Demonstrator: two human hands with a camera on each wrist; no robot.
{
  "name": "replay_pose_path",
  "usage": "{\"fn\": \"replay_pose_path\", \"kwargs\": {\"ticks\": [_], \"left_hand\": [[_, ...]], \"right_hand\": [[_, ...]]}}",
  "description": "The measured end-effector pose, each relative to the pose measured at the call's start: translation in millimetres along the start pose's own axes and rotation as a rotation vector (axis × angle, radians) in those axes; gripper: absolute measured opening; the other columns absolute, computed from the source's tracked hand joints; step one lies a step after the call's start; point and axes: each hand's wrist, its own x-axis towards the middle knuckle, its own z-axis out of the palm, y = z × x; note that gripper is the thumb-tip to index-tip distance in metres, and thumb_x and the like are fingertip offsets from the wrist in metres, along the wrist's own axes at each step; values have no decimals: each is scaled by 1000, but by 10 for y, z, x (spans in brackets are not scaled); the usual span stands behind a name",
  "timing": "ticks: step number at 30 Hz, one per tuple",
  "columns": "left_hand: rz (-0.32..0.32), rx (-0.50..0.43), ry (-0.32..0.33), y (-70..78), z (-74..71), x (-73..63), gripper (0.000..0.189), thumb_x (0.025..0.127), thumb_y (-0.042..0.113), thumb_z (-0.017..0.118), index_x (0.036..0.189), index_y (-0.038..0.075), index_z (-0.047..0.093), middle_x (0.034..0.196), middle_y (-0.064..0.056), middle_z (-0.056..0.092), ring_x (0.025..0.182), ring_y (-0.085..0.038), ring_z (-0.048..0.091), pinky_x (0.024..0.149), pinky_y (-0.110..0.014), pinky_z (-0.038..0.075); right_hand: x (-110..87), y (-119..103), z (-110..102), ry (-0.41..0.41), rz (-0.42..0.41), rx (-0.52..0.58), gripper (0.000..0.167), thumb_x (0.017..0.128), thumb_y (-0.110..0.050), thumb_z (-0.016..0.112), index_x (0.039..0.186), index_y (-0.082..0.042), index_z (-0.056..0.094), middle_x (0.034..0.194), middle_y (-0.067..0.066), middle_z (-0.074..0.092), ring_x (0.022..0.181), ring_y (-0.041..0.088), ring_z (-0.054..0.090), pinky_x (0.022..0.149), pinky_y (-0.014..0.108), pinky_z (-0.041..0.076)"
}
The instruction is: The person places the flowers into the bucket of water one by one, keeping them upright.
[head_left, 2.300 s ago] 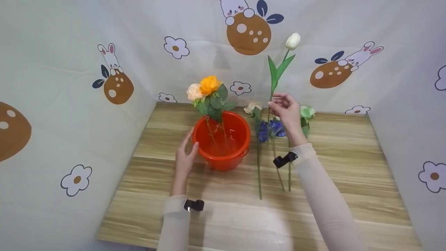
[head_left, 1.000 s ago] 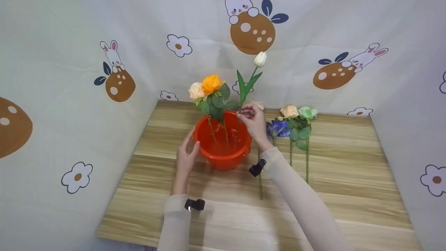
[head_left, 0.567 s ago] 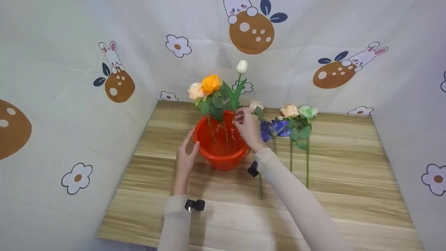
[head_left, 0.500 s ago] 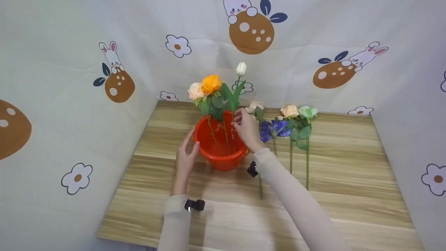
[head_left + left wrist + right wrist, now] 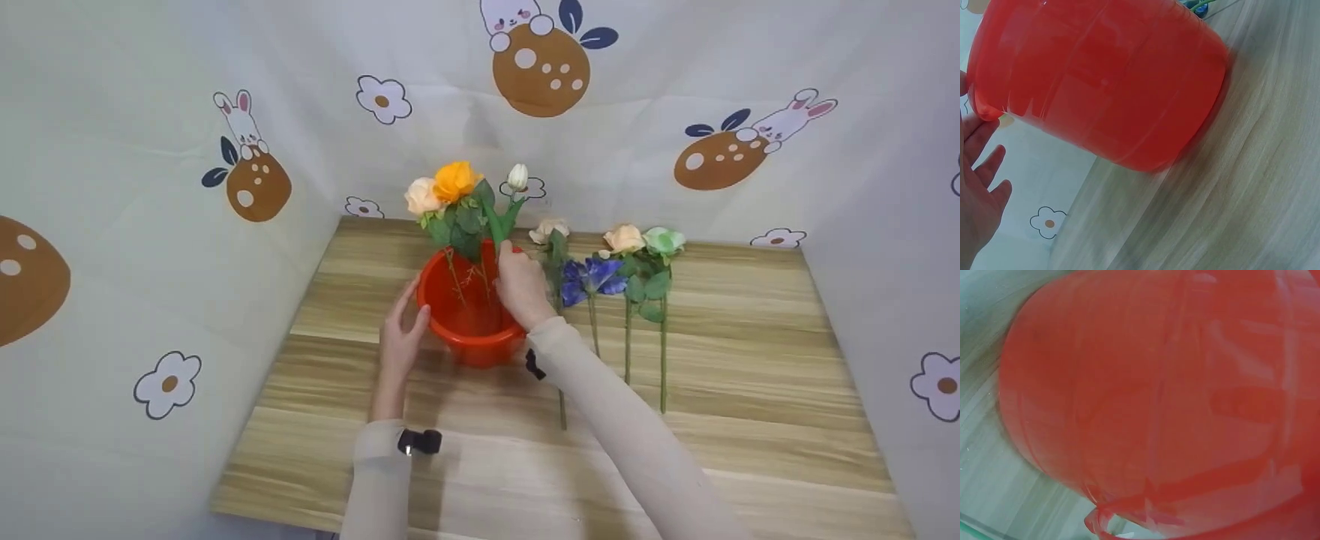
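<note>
A red bucket (image 5: 480, 341) stands on the table with an orange rose (image 5: 456, 181) and a pale peach rose (image 5: 424, 196) upright in it. My left hand (image 5: 397, 337) rests at its left rim, fingers fairly straight; the left wrist view shows the fingers (image 5: 985, 166) beside the rim. At the right rim, my right hand (image 5: 521, 286) holds a white tulip (image 5: 517, 177) by its stem, low in the bucket's mouth. The fingertips and lower stem are hidden there. Only the bucket's outer wall (image 5: 1129, 382) fills the right wrist view.
Several flowers lie right of the bucket: a cream rose (image 5: 550, 231), a blue-purple flower (image 5: 592, 279), a peach rose (image 5: 624, 238) and a green rose (image 5: 664, 241). Their stems point toward the front of the wooden table (image 5: 750, 360). A printed cloth (image 5: 450, 45) hangs behind.
My right hand has carried the white tulip left from above the loose flowers, then lowered it into the bucket beside the roses. The left hand has stayed at the rim.
</note>
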Motion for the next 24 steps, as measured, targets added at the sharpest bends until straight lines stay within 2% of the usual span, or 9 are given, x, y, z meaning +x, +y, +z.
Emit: {"fn": "replay_pose_path", "kwargs": {"ticks": [6, 13, 18, 24], "left_hand": [[15, 1, -7, 0, -10, -6, 49, 97, 6, 62, 143, -1, 51, 151, -21, 48, 147, -39, 36, 126, -52, 22], [-9, 6, -3, 16, -3, 4, 49, 97, 6, 61, 144, 2, 51, 152, -16, 49, 147, -36, 36, 126, -49, 22], [-11, 20, -6, 37, 0, 0, 49, 97, 7, 61, 144, 2, 51, 152, -17, 47, 147, -37, 35, 126, -51, 22], [-20, 4, 1, 45, -14, -3, 48, 97, 7, 63, 143, 1, 52, 150, -20, 49, 146, -36, 38, 125, -50, 24]], "right_hand": [[-30, -37, 51, 6, -72, -131, 29, 87, -5, 70, 112, 2, 60, 84, 21, 72, 71, 38, 71, 62, 49, 61], [-51, -45, 78, -1, -90, -173, 18, 90, -5, 65, 108, -1, 62, 79, 17, 71, 67, 36, 70, 56, 47, 60], [-51, -18, 61, -1, -90, -113, 12, 91, -5, 64, 102, -1, 63, 80, 18, 72, 70, 38, 71, 58, 49, 60], [-37, 32, -57, -19, -46, 49, 26, 86, -11, 75, 109, -3, 64, 87, 16, 73, 75, 39, 71, 66, 49, 61]]}}
